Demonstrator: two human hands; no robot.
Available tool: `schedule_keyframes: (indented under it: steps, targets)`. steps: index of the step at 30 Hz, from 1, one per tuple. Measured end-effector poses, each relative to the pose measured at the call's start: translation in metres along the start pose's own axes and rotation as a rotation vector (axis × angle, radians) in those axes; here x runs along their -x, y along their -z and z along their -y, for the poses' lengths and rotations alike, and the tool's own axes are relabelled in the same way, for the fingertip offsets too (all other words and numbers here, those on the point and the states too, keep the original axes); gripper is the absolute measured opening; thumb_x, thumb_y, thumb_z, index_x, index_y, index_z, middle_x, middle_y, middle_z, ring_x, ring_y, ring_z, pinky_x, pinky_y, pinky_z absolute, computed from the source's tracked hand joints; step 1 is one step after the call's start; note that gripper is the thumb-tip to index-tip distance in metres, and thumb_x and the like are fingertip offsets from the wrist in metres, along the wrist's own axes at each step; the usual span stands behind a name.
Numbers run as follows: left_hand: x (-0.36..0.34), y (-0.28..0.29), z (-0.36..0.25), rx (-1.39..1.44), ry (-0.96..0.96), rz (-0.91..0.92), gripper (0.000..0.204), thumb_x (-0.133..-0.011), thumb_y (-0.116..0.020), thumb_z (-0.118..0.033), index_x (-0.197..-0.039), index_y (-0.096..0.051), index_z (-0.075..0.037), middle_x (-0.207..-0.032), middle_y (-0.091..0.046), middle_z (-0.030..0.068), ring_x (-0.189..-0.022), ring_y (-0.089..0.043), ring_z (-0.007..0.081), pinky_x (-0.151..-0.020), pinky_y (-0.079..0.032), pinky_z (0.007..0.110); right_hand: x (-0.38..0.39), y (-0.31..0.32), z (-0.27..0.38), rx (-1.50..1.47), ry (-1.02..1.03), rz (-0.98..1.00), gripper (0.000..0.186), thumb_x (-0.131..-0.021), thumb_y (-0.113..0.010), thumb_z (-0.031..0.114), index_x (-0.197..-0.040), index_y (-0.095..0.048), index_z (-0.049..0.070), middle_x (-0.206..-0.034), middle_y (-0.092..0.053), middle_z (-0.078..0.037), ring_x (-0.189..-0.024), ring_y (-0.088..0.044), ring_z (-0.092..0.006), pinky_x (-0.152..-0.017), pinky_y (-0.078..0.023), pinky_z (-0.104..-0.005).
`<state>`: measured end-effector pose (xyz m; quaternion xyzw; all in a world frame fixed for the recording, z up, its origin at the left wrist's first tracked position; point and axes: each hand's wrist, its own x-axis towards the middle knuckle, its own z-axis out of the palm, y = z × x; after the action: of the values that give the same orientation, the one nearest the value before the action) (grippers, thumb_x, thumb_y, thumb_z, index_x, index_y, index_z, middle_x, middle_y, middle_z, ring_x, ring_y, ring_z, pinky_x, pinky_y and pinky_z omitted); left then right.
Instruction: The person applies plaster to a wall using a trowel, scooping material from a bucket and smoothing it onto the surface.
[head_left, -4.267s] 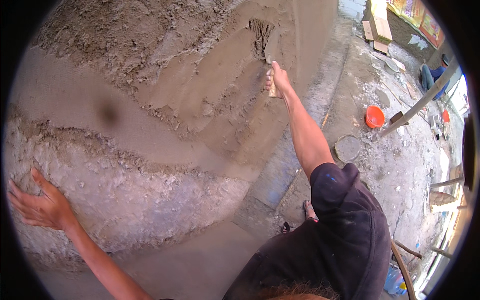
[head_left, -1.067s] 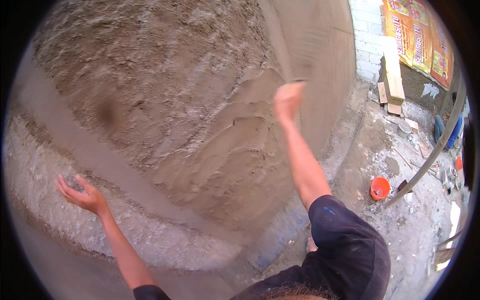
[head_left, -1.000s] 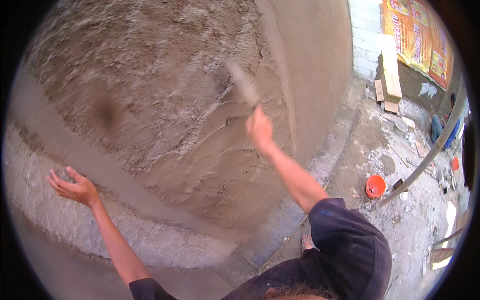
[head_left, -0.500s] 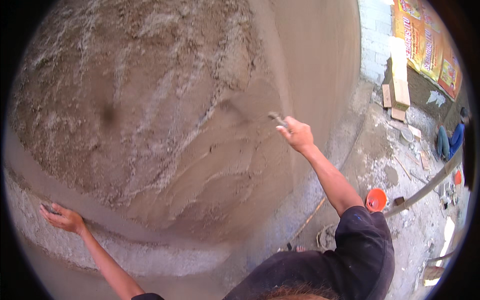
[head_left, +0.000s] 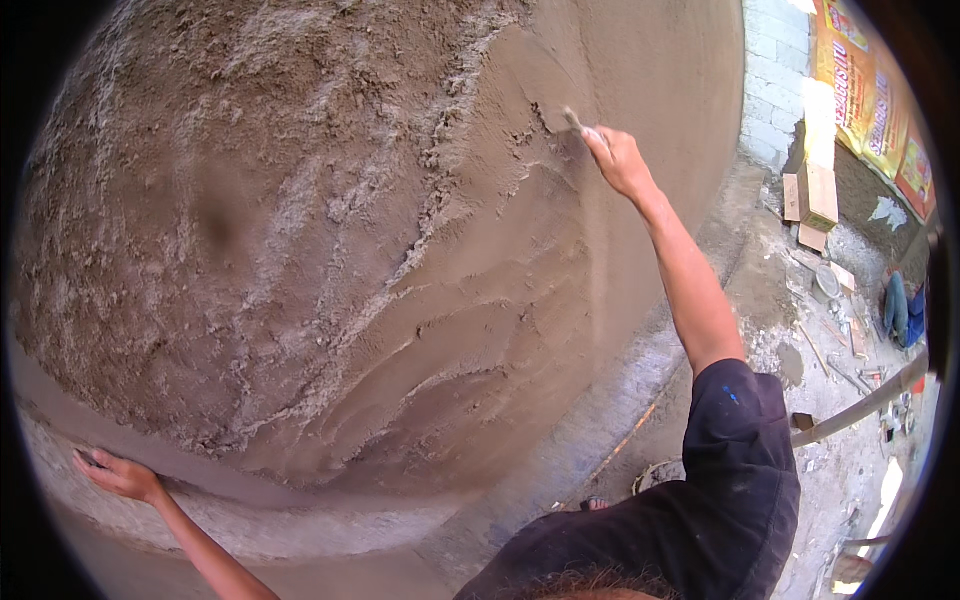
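My right hand is closed round the handle of a trowel, high on the brown plastered wall. The trowel's blade is hard to tell from the mortar around it, where smeared, ridged plaster meets the rough surface to the left. Low at the far left, my left hand rests with fingers stretched out along a pale ledge-like band below the rough plaster.
At the right are a pale block wall, orange printed sheets and cardboard. A seated person in blue is partly hidden. A pole slants over the debris-strewn floor, among scattered tools.
Since half a second ago my right hand and trowel have moved up the wall. My left hand is slightly lower, and the view has shifted, hiding the orange bucket behind my arm.
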<state>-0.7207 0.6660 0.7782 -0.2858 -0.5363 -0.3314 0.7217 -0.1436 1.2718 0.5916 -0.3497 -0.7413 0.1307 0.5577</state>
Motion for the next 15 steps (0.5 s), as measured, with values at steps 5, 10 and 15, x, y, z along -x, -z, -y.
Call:
schedule_keyframes:
  steps: [5, 10, 15]
  targets:
    - [-0.001, -0.006, 0.005, -0.031, -0.036, 0.002, 0.046, -0.105, -0.046, -0.030, -0.139, -0.049, 0.001, -0.144, -0.047, 0.0207, -0.133, -0.043, 0.0364, -0.111, -0.034, 0.046, 0.092, 0.003, -0.042, 0.136, -0.214, -0.086, 0.045, -0.099, -0.054, 0.038, -0.077, -0.053, -0.001, -0.061, -0.049, -0.019, -0.056, -0.043, -0.0262, -0.057, -0.041, -0.0409]
    - [0.003, -0.008, 0.016, -0.035, -0.078, -0.026, 0.045, -0.104, -0.048, -0.029, -0.137, -0.052, 0.000, -0.142, -0.050, 0.0203, -0.131, -0.046, 0.0363, -0.110, -0.035, 0.046, 0.142, -0.034, 0.067, 0.243, 0.048, 0.007, 0.043, -0.094, -0.059, 0.046, -0.083, -0.053, 0.004, -0.067, -0.061, -0.020, -0.067, -0.061, -0.0406, -0.060, -0.048, -0.0492]
    - [-0.002, -0.008, 0.014, -0.033, -0.099, -0.035, 0.042, -0.103, -0.050, -0.027, -0.135, -0.052, 0.001, -0.139, -0.052, 0.0210, -0.130, -0.047, 0.0370, -0.109, -0.036, 0.046, 0.084, -0.048, 0.069, 0.157, -0.282, -0.070, 0.055, -0.094, -0.052, 0.057, -0.085, -0.055, 0.004, -0.076, -0.065, -0.021, -0.079, -0.064, -0.0431, -0.065, -0.049, -0.0522]
